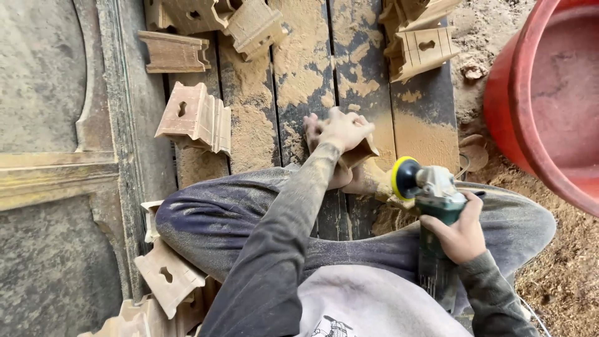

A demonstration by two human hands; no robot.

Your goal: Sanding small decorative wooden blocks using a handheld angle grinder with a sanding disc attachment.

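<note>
My left hand (342, 130) grips a small carved wooden piece (360, 153) and holds it down against my bare foot on the dusty planks. My right hand (460, 232) is wrapped around the green body of an angle grinder (430, 206). Its yellow-backed sanding disc (403, 177) sits just right of the wooden piece, close to its edge. Whether the disc touches the wood I cannot tell. Both sleeves and my trouser legs are coated in sawdust.
Several more carved wooden pieces lie around: one (196, 117) to the left, some (215, 19) at the top, others (421, 43) top right and a pile (165, 281) by my left knee. A big red tub (543, 106) stands at the right. Sawdust covers the dark planks (293, 68).
</note>
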